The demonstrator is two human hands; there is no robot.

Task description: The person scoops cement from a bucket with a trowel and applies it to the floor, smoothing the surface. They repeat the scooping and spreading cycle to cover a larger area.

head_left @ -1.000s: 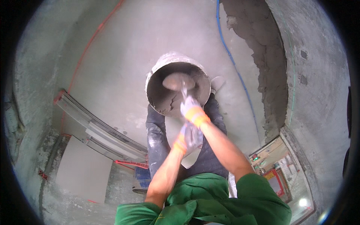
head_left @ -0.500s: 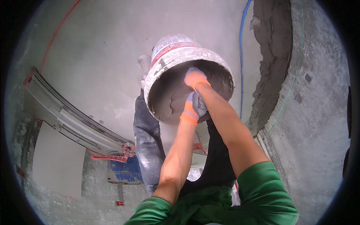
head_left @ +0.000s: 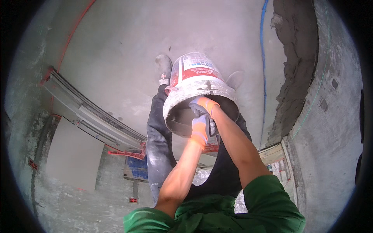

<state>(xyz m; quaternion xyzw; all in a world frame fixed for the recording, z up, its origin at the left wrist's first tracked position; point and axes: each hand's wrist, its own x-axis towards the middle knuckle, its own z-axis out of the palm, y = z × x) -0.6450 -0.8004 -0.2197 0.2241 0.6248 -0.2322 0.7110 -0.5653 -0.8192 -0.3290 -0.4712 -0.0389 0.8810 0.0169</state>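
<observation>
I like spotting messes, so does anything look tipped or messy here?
Yes. The bucket looks tipped instead of upright, and its rim is blotchy with pale smears. On the right, a dark strip has a ragged left edge, unlike the smoother grey floor beside it.

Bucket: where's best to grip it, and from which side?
Probably by the left rim of the bucket, from the person's left, pinching across it. Its round mouth tilts toward the person, exposing that edge; the left hand and right hand are near the opening's middle.
</observation>
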